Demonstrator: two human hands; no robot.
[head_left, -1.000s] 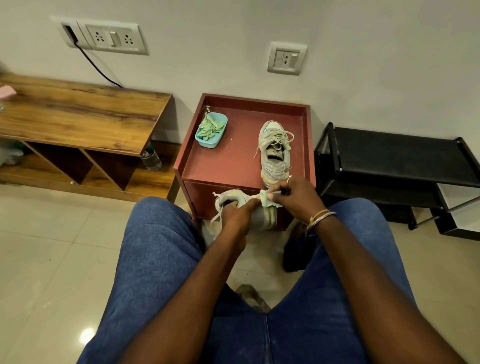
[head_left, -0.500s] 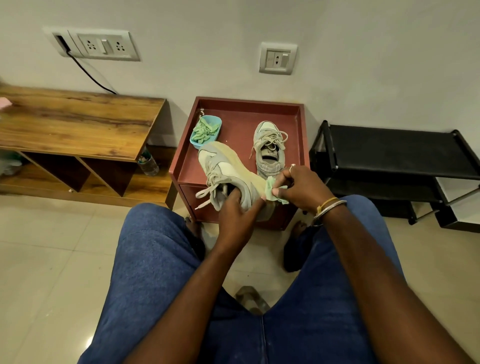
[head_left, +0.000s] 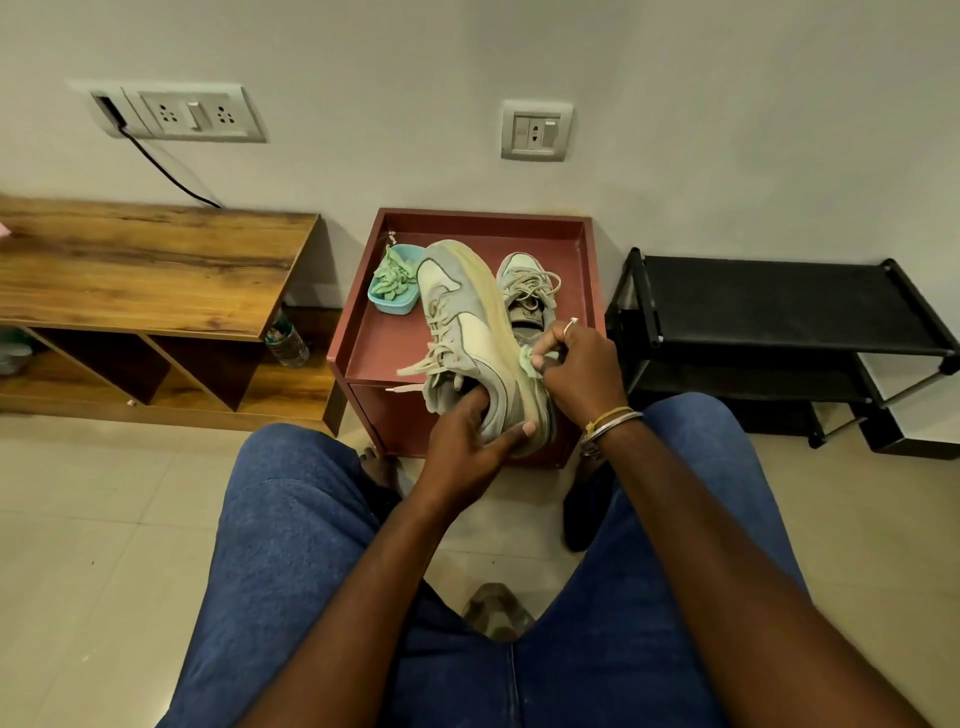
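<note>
A pale grey-green sneaker (head_left: 467, 317) is held up on its side over the red cabinet (head_left: 374, 343), toe pointing away from me. My left hand (head_left: 467, 447) grips it at the heel, fingers inside the opening and thumb on the outside. My right hand (head_left: 582, 374) pinches a small light-green cloth (head_left: 531, 362) against the sneaker's sole edge near the heel. The second sneaker (head_left: 530, 296) stands upright on the cabinet top, partly hidden behind the held one.
A blue tub (head_left: 397, 304) with green cloth in it sits on the cabinet's back left. A wooden bench (head_left: 145, 270) stands at left with a bottle (head_left: 287, 343) beside it, a black shoe rack (head_left: 769, 312) at right. My jeans-clad knees fill the foreground.
The sneaker has been lifted from below the cabinet front and turned on its side, toe swinging up and away. My right hand with the cloth stays at its heel side.
</note>
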